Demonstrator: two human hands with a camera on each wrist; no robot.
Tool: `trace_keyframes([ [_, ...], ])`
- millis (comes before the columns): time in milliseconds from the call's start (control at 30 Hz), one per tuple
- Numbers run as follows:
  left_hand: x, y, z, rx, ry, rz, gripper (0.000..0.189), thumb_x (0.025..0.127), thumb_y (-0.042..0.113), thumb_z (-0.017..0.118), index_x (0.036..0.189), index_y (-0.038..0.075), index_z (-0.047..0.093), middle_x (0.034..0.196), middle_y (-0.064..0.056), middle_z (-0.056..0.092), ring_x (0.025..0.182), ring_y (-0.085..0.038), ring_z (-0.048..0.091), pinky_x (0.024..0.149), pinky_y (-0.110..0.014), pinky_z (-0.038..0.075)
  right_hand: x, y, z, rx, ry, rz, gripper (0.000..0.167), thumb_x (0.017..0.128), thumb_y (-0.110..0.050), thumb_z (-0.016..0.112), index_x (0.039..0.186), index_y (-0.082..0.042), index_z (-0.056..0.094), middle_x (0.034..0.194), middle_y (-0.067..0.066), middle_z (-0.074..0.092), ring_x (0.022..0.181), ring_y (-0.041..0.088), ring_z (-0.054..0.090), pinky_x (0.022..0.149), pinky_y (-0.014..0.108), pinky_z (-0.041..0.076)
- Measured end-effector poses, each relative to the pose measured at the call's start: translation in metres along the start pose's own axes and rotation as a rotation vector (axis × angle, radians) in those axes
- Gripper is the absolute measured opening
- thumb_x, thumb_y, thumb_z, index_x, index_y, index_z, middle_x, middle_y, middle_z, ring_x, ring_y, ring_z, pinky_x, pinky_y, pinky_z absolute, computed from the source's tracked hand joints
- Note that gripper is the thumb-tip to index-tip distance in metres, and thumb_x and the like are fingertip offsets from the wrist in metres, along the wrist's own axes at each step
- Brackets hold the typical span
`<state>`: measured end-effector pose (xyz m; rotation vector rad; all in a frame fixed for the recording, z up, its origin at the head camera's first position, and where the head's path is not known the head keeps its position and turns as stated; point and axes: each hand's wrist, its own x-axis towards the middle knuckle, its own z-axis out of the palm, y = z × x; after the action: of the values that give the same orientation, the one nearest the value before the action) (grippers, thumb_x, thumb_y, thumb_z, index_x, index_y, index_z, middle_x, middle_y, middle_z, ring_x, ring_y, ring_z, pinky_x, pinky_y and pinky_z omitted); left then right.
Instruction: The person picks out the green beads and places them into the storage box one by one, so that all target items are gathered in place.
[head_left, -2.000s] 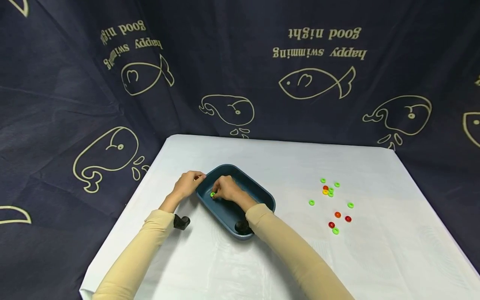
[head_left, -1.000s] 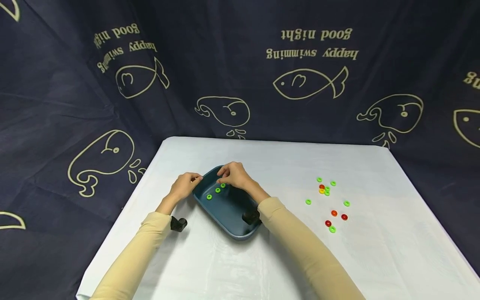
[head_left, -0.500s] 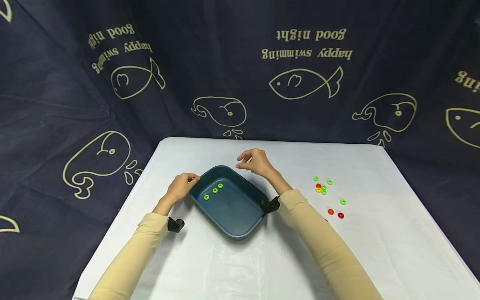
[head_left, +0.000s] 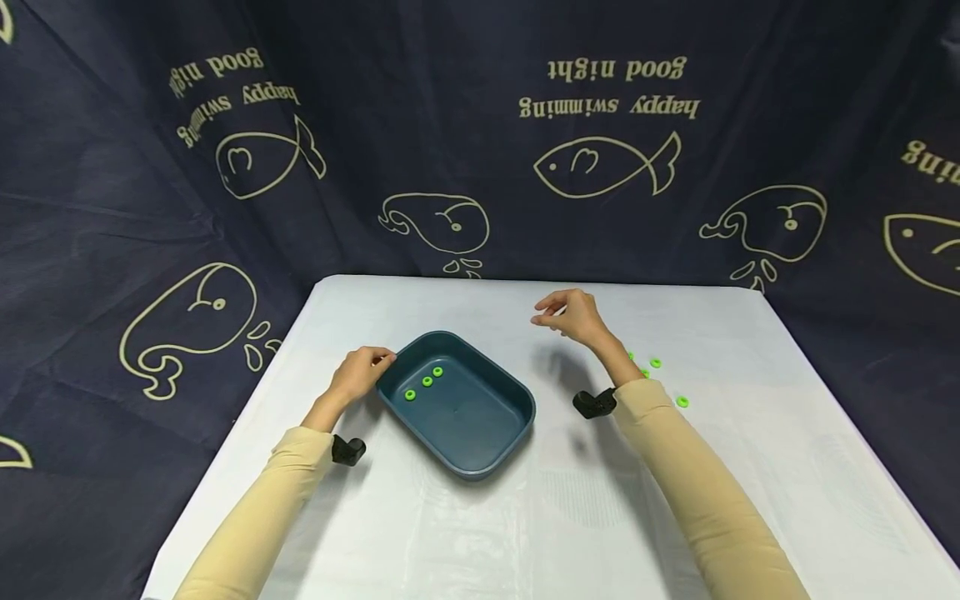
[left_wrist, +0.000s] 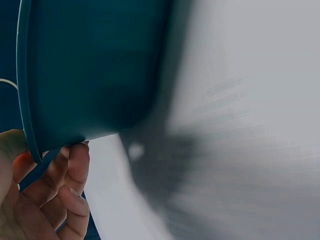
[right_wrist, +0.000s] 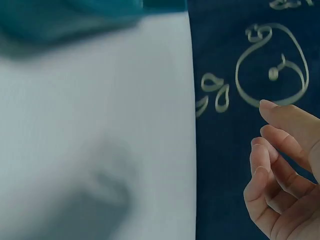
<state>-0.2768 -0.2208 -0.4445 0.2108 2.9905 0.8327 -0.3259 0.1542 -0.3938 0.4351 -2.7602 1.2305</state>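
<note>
Navy cloth (head_left: 450, 100) printed with pale whales, fish and lettering is hanging along the left and across the far side, behind a white-covered table (head_left: 540, 542). On the left, a cream sleeve (head_left: 251, 517) is reaching in from the near edge, with a black wrist camera (head_left: 348, 451) jutting out beside the cuff. The left hand (head_left: 356, 373) is gripping the rim of a dark teal tray at its far-left end; in the left wrist view its thumb and fingers are closing around that edge. The rectangular, round-cornered tray (head_left: 465, 421) is sitting left of the table's middle, turned at a slant. Inside, three green rings (head_left: 427, 382) are lying in a slanting row near the far-left end. Farther right, well apart from the tray, the right hand (head_left: 576, 315) is hovering above the table, its fingers curving loosely and its thumb standing apart from them. A second black camera (head_left: 595, 403) is sticking out at that wrist. At right, loose green rings (head_left: 682, 402) are lying on the table, some partly hiding behind the right forearm (head_left: 697, 475).
</note>
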Motion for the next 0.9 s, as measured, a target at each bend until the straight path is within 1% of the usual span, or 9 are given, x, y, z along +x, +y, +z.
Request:
trace_keyframes([
  [133,-0.001,0.000,-0.001,-0.001,-0.001,0.000,0.033,0.098,0.026,0.049,0.118,0.007,0.065,0.115,-0.019,0.066,0.099,-0.033,0.063,0.076,-0.045,0.048,-0.011,0.021,-0.018,-0.011,0.025,0.051,0.024,0.079,-0.019,0.076,0.098,-0.005,0.072,0.084,0.017,0.071,0.069,0.032,0.067,0.049,0.023,0.048],
  [300,-0.001,0.001,-0.002,0.001,0.002,0.006,0.032,0.098,0.026,0.049,0.117,0.006,0.066,0.114,-0.020,0.066,0.099,-0.034,0.063,0.076,-0.046,0.048,-0.024,0.049,-0.034,-0.038,0.046,0.112,0.026,0.079,-0.020,0.076,0.100,-0.003,0.072,0.084,0.017,0.071,0.055,0.011,0.062,0.049,0.024,0.049],
  [367,-0.001,0.001,-0.002,-0.001,0.004,0.011,0.032,0.098,0.026,0.050,0.117,0.005,0.066,0.113,-0.020,0.066,0.098,-0.034,0.063,0.075,-0.045,0.048,-0.029,0.060,-0.038,-0.054,0.048,0.131,0.027,0.080,-0.020,0.075,0.100,-0.003,0.071,0.085,0.017,0.071,0.054,0.006,0.059,0.050,0.025,0.050],
  [533,-0.001,0.001,-0.001,-0.005,0.008,0.020,0.032,0.098,0.026,0.050,0.117,0.005,0.066,0.112,-0.020,0.066,0.095,-0.033,0.063,0.073,-0.043,0.048,-0.041,0.081,-0.046,-0.100,0.066,0.171,0.030,0.081,-0.022,0.074,0.102,-0.001,0.071,0.087,0.019,0.071,0.065,0.022,0.065,0.052,0.023,0.048],
  [600,-0.001,0.000,-0.001,-0.005,0.011,0.025,0.032,0.098,0.026,0.050,0.117,0.005,0.066,0.112,-0.020,0.066,0.094,-0.032,0.064,0.073,-0.043,0.048,-0.045,0.089,-0.049,-0.117,0.079,0.185,0.031,0.080,-0.022,0.074,0.102,0.000,0.071,0.087,0.019,0.071,0.069,0.024,0.064,0.054,0.022,0.046],
  [667,-0.001,0.000,-0.001,-0.008,0.011,0.029,0.032,0.098,0.025,0.050,0.117,0.005,0.066,0.112,-0.020,0.066,0.093,-0.032,0.064,0.072,-0.042,0.048,-0.048,0.097,-0.051,-0.136,0.087,0.189,0.031,0.080,-0.022,0.074,0.101,0.001,0.071,0.085,0.018,0.071,0.068,0.019,0.060,0.056,0.021,0.044],
  [733,-0.002,0.000,-0.001,-0.009,0.012,0.030,0.032,0.098,0.025,0.050,0.117,0.005,0.066,0.112,-0.020,0.066,0.094,-0.032,0.064,0.072,-0.043,0.048,-0.051,0.106,-0.052,-0.144,0.089,0.198,0.031,0.080,-0.022,0.074,0.100,0.002,0.071,0.084,0.019,0.070,0.066,0.020,0.059,0.056,0.021,0.043],
  [800,-0.002,0.000,-0.001,-0.009,0.011,0.028,0.032,0.098,0.025,0.050,0.117,0.005,0.066,0.113,-0.020,0.066,0.094,-0.032,0.063,0.073,-0.043,0.048,-0.053,0.115,-0.052,-0.135,0.083,0.214,0.030,0.080,-0.020,0.074,0.099,0.004,0.070,0.084,0.021,0.070,0.063,0.027,0.062,0.054,0.021,0.043],
  [900,-0.001,0.000,0.000,-0.006,0.007,0.021,0.032,0.098,0.025,0.049,0.117,0.005,0.066,0.114,-0.020,0.066,0.096,-0.033,0.063,0.075,-0.044,0.048,-0.055,0.126,-0.052,-0.147,0.071,0.245,0.030,0.081,-0.019,0.074,0.099,0.004,0.070,0.082,0.020,0.069,0.057,0.022,0.063,0.057,0.023,0.044],
])
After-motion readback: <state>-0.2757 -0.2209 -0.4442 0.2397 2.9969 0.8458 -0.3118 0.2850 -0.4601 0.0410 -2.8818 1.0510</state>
